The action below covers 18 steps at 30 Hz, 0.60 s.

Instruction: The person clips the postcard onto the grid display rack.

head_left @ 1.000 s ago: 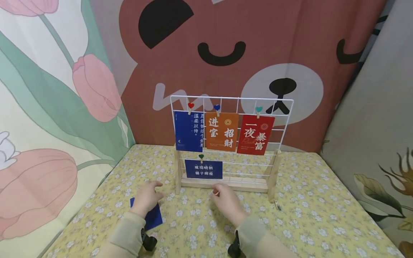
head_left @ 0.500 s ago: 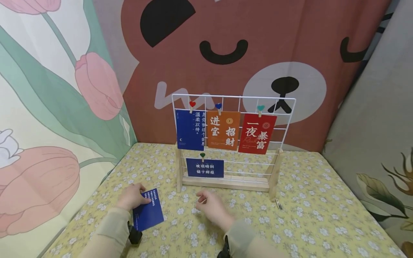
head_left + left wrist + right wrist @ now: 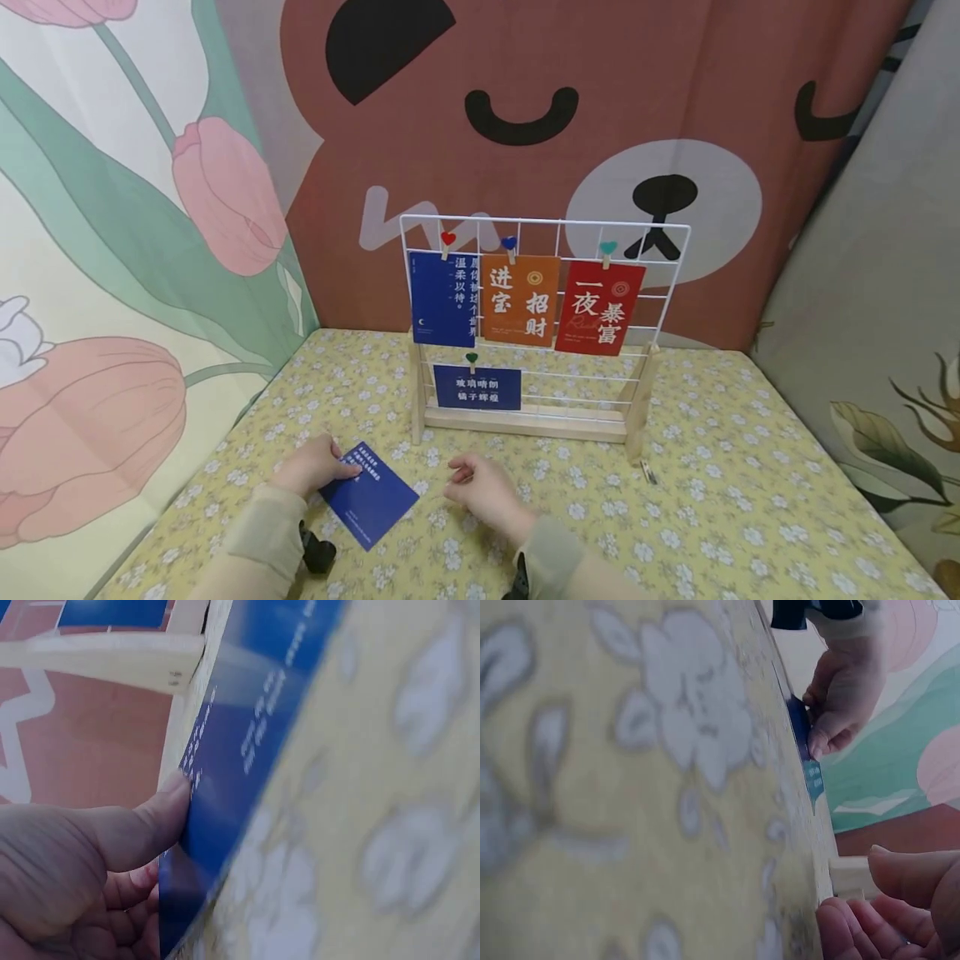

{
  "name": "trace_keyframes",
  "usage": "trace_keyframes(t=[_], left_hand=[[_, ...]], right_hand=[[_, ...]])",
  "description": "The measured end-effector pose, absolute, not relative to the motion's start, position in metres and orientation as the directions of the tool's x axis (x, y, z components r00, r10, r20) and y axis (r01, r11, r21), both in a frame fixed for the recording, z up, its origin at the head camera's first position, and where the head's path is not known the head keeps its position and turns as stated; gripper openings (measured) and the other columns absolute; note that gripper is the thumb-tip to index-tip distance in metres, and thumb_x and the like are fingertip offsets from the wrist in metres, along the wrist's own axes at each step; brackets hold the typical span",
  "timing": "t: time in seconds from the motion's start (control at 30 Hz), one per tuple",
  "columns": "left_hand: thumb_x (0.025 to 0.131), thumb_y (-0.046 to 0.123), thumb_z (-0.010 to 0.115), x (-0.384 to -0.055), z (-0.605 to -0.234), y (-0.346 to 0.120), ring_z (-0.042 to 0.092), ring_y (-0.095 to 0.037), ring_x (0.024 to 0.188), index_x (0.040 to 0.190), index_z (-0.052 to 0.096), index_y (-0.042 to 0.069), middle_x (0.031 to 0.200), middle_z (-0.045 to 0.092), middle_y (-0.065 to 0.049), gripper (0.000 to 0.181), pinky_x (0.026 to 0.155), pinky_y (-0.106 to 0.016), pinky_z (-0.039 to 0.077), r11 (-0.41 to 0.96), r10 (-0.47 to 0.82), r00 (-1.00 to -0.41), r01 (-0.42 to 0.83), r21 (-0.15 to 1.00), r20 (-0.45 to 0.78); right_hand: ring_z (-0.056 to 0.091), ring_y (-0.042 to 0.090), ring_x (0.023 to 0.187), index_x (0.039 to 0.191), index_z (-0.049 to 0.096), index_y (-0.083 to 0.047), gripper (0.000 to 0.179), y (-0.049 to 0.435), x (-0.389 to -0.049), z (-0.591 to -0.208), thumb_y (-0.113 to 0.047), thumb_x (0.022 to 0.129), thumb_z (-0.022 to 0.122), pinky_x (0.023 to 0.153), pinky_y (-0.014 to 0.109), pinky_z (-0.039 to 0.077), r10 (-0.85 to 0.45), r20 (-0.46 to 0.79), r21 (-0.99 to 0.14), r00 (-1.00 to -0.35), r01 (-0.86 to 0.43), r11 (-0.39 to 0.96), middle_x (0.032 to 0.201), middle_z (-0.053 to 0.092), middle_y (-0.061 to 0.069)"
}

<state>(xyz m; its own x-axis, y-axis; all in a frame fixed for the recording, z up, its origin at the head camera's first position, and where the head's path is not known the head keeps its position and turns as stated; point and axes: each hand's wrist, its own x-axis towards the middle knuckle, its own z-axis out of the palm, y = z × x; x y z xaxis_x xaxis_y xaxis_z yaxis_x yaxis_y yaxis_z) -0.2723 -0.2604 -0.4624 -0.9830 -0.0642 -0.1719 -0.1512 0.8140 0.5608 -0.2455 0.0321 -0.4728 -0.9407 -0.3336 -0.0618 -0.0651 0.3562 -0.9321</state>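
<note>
My left hand [image 3: 313, 463] pinches a blue card [image 3: 371, 500] with white writing, thumb on its face near one corner. In the left wrist view, the thumb [image 3: 154, 825] presses on the card [image 3: 247, 727], which stretches away close over the tablecloth. My right hand [image 3: 483, 493] is low over the table to the right of the card, fingers loosely curled. The right wrist view shows its thumb apart from the fingers [image 3: 859, 926], with nothing plainly held. Beyond both hands stands a white wire grid rack [image 3: 546, 223] on a wooden base.
Clipped along the rack's upper part are a blue card [image 3: 442, 312], an orange card [image 3: 517, 329] and a red card [image 3: 600, 308]. A smaller dark blue card [image 3: 477, 388] hangs below. One loose clip [image 3: 648, 473] lies by the rack's right foot. Printed curtains surround the flowered tablecloth [image 3: 720, 517].
The left hand has shifted left and taken hold of the blue card, which is now turned with its lower end to the right. The right hand has moved left and nearer, away from the rack.
</note>
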Motion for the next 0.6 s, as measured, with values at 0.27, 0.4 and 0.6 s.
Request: trace_keyframes(t=[0.27,0.4,0.6], left_hand=[[0.088,0.017,0.071,-0.270,-0.463,-0.240,0.059,-0.019,0.075,0.105,0.061,-0.003,0.093,0.062,-0.012,0.028,0.067,-0.036,0.050,0.751,-0.034,-0.983,-0.142,0.645,-0.178],[0.092,0.019,0.066,-0.270,-0.465,-0.229,0.056,-0.019,0.077,0.102,0.065,0.003,0.090,0.061,-0.007,0.019,0.068,-0.034,0.047,0.726,-0.018,-0.984,-0.135,0.674,-0.178],[0.092,0.018,0.066,-0.269,-0.471,-0.215,0.054,-0.019,0.079,0.096,0.065,0.004,0.088,0.060,-0.006,0.015,0.067,-0.032,0.043,0.642,-0.032,-0.989,-0.131,0.756,-0.144]], right_hand=[[0.059,0.017,0.077,0.121,0.057,0.002,0.039,0.058,-0.252,-0.469,-0.009,0.087,0.070,0.062,0.032,0.051,-0.266,-0.041,-0.911,-0.963,-0.074,0.406,0.097,0.060,0.007],[0.059,0.017,0.080,0.121,0.059,0.002,0.038,0.076,-0.257,-0.468,-0.010,0.087,0.070,0.064,0.031,0.051,-0.223,-0.023,-0.883,-0.975,-0.084,0.461,0.096,0.061,0.006],[0.060,0.017,0.081,0.121,0.060,0.001,0.037,0.115,-0.263,-0.464,-0.011,0.087,0.070,0.066,0.032,0.050,-0.136,0.005,-0.848,-0.991,-0.077,0.524,0.095,0.062,0.005]])
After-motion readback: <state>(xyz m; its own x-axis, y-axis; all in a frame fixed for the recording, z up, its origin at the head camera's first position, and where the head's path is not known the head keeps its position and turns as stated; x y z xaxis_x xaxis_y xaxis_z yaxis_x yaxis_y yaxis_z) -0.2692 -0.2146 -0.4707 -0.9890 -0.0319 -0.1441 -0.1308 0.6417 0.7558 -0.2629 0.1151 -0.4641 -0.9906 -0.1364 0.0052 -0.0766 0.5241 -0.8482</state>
